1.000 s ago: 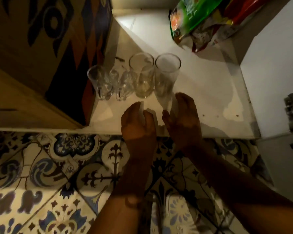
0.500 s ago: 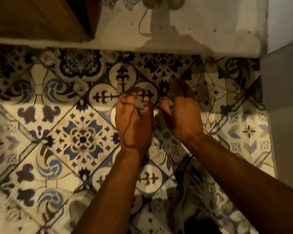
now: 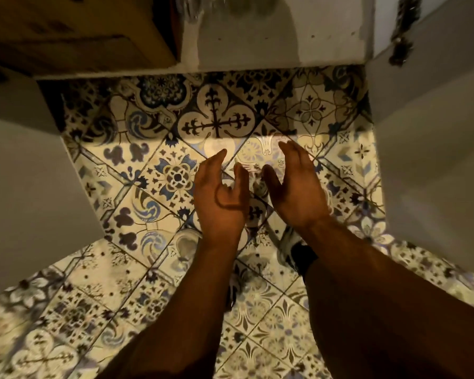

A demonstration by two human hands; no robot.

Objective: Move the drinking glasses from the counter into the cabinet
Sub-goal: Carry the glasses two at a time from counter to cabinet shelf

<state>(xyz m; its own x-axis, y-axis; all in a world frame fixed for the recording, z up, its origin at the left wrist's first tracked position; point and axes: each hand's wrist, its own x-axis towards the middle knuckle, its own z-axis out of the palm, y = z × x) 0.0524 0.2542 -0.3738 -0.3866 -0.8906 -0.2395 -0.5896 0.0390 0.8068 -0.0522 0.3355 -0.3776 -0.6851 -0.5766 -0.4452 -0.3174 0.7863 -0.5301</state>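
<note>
Hands, left [image 3: 220,199] and right [image 3: 296,187], released and empty, are drawing back from the shelved glasses [image 3: 230,4] toward more.

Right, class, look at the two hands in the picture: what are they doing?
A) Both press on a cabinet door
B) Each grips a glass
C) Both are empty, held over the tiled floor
C: the left hand and right hand hold nothing, fingers relaxed, above the patterned floor tiles.
</note>
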